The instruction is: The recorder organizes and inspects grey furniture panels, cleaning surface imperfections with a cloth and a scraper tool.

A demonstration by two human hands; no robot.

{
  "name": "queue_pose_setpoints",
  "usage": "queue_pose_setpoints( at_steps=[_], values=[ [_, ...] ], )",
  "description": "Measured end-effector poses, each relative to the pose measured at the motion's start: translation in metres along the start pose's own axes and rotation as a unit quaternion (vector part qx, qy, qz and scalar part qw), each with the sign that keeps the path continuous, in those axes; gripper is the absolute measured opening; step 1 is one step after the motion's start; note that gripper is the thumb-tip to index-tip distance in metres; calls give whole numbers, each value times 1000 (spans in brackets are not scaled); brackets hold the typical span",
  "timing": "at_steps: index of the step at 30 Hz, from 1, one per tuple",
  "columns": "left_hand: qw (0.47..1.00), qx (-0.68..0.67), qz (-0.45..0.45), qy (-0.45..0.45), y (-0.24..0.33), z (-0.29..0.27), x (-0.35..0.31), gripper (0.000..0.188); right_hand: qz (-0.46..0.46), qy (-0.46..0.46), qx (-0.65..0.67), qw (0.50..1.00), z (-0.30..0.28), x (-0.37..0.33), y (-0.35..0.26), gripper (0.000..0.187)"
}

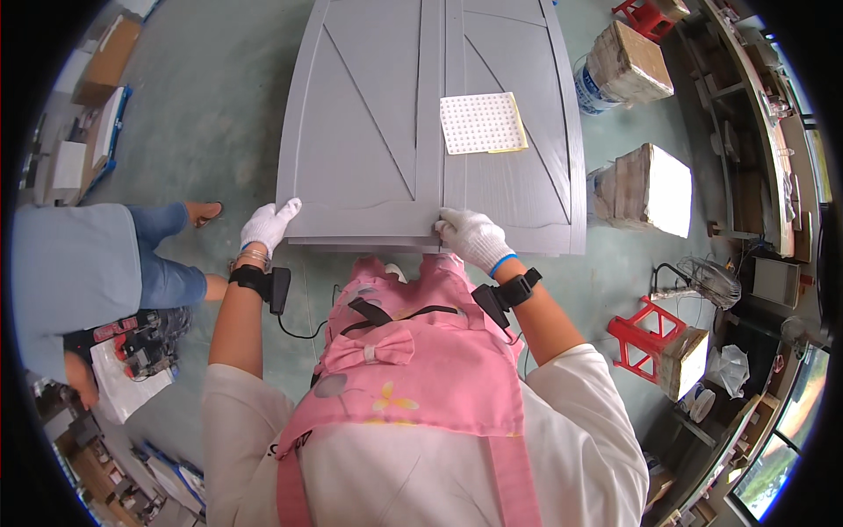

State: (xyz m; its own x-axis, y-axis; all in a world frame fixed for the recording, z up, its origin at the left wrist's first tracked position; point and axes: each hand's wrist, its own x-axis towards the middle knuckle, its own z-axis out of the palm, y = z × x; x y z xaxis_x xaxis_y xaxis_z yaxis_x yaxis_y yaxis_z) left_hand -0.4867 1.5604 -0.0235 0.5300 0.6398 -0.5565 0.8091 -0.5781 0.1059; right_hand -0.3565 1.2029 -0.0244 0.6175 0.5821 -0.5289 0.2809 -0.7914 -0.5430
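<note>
Our left hand [270, 226] and right hand [477, 240] clamp their fingers on the left grey panel [351, 132] by its near corners, not let go yet. The right grey panel [496, 198] already lies beside it. Farther off, right of it, the dotted white sheet [481, 124] looks full.

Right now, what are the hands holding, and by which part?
The left hand and right hand hold a grey panel by its two near corners.

Grey doors [364, 97]: far end runs off the top edge.
My left hand [269, 226]: most fingers are hidden.
My shoe [394, 270]: only a sliver shows past my apron [439, 378].
Co-worker [88, 263]: head is cut off.
</note>
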Motion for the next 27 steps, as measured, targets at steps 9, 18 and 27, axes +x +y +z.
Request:
queue_pose_setpoints(
  at_steps=[9,18,27],
  values=[
    [999,34,15,1,5,0,5,101,3,43,9,999,2,5,6,32],
    [998,-60,6,-7,-4,11,4,104,-23,-29,-17,999,-2,0,12,47],
    [983,-173,45,-35,-21,21,-2,98,-64,40,-194,978,31,-13,7,83]
  ],
)
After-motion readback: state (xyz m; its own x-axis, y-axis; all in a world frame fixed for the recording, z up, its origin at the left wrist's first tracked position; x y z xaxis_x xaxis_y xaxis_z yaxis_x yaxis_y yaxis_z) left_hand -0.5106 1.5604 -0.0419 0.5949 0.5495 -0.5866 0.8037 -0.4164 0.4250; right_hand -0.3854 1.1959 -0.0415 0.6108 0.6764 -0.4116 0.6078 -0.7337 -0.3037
